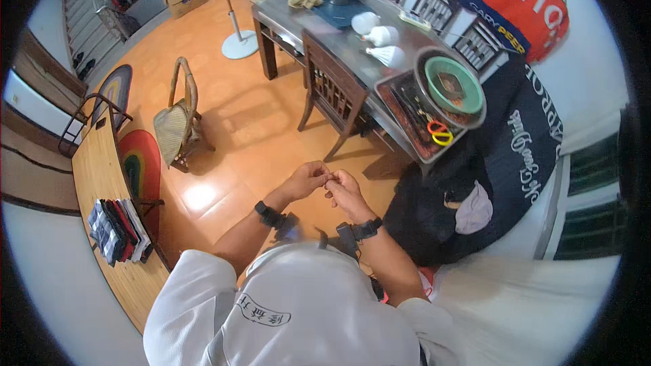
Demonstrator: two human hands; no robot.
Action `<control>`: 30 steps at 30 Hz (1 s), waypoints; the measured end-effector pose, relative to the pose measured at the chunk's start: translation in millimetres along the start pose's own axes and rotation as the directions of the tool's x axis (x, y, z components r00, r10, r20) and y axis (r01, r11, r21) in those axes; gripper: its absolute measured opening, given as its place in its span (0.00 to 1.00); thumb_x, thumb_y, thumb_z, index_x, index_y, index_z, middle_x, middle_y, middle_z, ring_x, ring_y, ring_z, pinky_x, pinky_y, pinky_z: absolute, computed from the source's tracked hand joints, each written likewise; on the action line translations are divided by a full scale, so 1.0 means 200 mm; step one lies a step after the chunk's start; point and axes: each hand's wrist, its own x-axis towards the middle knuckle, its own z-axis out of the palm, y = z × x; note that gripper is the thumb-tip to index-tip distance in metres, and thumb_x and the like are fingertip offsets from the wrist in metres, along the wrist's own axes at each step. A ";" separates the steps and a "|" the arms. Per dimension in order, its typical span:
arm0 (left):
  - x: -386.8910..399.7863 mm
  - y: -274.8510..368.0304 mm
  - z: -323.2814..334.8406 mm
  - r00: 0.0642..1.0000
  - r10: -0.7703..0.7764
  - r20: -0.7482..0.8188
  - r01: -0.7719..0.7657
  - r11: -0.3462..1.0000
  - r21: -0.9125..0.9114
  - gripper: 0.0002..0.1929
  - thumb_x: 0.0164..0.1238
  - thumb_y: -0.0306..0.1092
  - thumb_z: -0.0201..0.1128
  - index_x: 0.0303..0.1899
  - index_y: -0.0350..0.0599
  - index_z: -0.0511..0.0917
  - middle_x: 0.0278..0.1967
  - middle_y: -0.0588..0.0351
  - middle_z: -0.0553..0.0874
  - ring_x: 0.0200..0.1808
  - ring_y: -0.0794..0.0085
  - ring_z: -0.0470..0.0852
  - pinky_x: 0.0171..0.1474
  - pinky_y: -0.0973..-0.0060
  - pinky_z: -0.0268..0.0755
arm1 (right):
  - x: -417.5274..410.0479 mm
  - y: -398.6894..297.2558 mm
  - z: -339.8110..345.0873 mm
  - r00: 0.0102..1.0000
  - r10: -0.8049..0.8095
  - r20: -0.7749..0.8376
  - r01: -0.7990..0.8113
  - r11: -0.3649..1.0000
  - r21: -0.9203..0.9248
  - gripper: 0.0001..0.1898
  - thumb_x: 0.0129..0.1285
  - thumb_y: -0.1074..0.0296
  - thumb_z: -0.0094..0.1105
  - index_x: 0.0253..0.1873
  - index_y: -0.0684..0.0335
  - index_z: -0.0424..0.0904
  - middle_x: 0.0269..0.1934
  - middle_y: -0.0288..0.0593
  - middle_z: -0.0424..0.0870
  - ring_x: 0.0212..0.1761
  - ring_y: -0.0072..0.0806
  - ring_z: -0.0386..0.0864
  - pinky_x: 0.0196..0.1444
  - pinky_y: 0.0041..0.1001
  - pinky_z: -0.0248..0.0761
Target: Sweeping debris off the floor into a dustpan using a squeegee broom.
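Observation:
My left hand (305, 181) and my right hand (347, 194) meet at their fingertips in front of my white shirt. The fingers are pinched together, and whether some tiny thing sits between them is too small to make out. Each wrist wears a black strap with a small device, the left strap (269, 215) and the right strap (363, 229). Beneath the hands lies the orange tiled floor (264, 162). To the right of my right hand, black cloth (432, 203) hangs or lies in a heap, with a pale crumpled cloth item (475, 209) on it.
Folded clothes (122, 231) are stacked on a wooden table (99, 162) at left. A wicker chair (175, 122) and pedestal fan (240, 44) stand ahead. A wooden chair (333, 86) faces a glass-topped table (325, 25) with light bulbs (382, 35), a green basin (450, 71) and scissors (441, 134).

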 end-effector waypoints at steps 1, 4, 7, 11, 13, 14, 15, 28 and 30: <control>-0.02 0.03 -0.06 0.997 -0.038 -0.060 0.039 0.999 0.016 0.09 0.73 0.36 0.61 0.40 0.40 0.78 0.33 0.63 0.80 0.35 0.82 0.76 0.38 0.82 0.69 | 0.08 -0.03 0.04 0.999 -0.001 0.043 0.002 1.000 -0.022 0.09 0.65 0.69 0.55 0.47 0.63 0.72 0.36 0.38 0.77 0.31 0.21 0.77 0.21 0.20 0.68; -0.03 0.02 -0.26 0.979 -0.064 -0.194 0.069 0.997 0.018 0.11 0.74 0.39 0.60 0.41 0.40 0.77 0.33 0.63 0.80 0.36 0.82 0.75 0.39 0.81 0.70 | 0.33 -0.10 0.15 0.986 0.003 0.169 0.015 0.995 -0.102 0.10 0.63 0.68 0.56 0.46 0.64 0.73 0.35 0.39 0.78 0.30 0.21 0.78 0.20 0.21 0.68; -0.03 0.03 -0.46 0.952 -0.040 -0.304 0.065 0.995 0.072 0.11 0.74 0.39 0.58 0.43 0.39 0.77 0.34 0.62 0.81 0.37 0.80 0.76 0.41 0.80 0.71 | 0.58 -0.20 0.27 0.946 0.035 0.322 0.021 0.985 -0.169 0.08 0.64 0.69 0.56 0.46 0.64 0.73 0.33 0.38 0.79 0.28 0.20 0.77 0.19 0.20 0.67; 0.05 0.00 -0.64 0.905 0.026 -0.424 0.017 0.995 0.097 0.09 0.75 0.36 0.57 0.45 0.40 0.77 0.38 0.60 0.81 0.40 0.78 0.76 0.45 0.78 0.72 | 0.88 -0.33 0.36 0.894 0.058 0.445 0.049 0.973 -0.225 0.10 0.64 0.66 0.61 0.45 0.63 0.74 0.31 0.37 0.80 0.27 0.21 0.78 0.18 0.20 0.67; 0.04 0.05 -0.71 0.865 0.020 -0.502 0.021 0.997 0.075 0.08 0.74 0.33 0.56 0.46 0.41 0.77 0.40 0.60 0.81 0.43 0.78 0.77 0.47 0.77 0.73 | 1.01 -0.41 0.44 0.864 0.043 0.501 0.124 0.947 -0.296 0.11 0.62 0.67 0.62 0.45 0.65 0.73 0.32 0.39 0.81 0.26 0.21 0.78 0.17 0.19 0.66; 0.03 0.11 -0.74 0.849 0.000 -0.529 0.037 0.998 0.059 0.07 0.74 0.33 0.56 0.46 0.41 0.77 0.40 0.60 0.81 0.44 0.78 0.77 0.47 0.76 0.73 | 1.06 -0.45 0.48 0.848 0.075 0.524 0.103 0.948 -0.302 0.12 0.62 0.67 0.63 0.45 0.65 0.73 0.32 0.39 0.81 0.26 0.21 0.77 0.17 0.19 0.66; 0.02 0.14 -0.75 0.832 -0.024 -0.554 0.051 0.998 0.033 0.07 0.74 0.32 0.57 0.46 0.41 0.77 0.41 0.60 0.81 0.44 0.78 0.77 0.48 0.76 0.73 | 1.09 -0.50 0.51 0.832 0.114 0.543 0.076 0.946 -0.316 0.13 0.61 0.67 0.64 0.45 0.66 0.73 0.32 0.39 0.81 0.26 0.20 0.77 0.17 0.18 0.67; 0.29 0.16 -1.32 0.799 0.015 -0.602 -0.095 0.990 -0.101 0.10 0.72 0.27 0.58 0.52 0.40 0.73 0.45 0.56 0.83 0.48 0.75 0.80 0.54 0.74 0.71 | 1.69 -0.83 0.78 0.740 0.157 0.654 0.055 0.955 -0.292 0.09 0.63 0.72 0.59 0.46 0.65 0.73 0.34 0.38 0.79 0.29 0.20 0.77 0.20 0.18 0.68; 0.37 0.16 -1.46 0.828 0.008 -0.561 -0.072 0.993 -0.092 0.11 0.72 0.27 0.59 0.52 0.40 0.73 0.44 0.57 0.83 0.48 0.75 0.79 0.54 0.74 0.71 | 1.82 -0.85 0.81 0.780 0.150 0.608 0.036 0.958 -0.283 0.09 0.63 0.71 0.59 0.46 0.65 0.73 0.33 0.38 0.79 0.28 0.19 0.77 0.20 0.18 0.68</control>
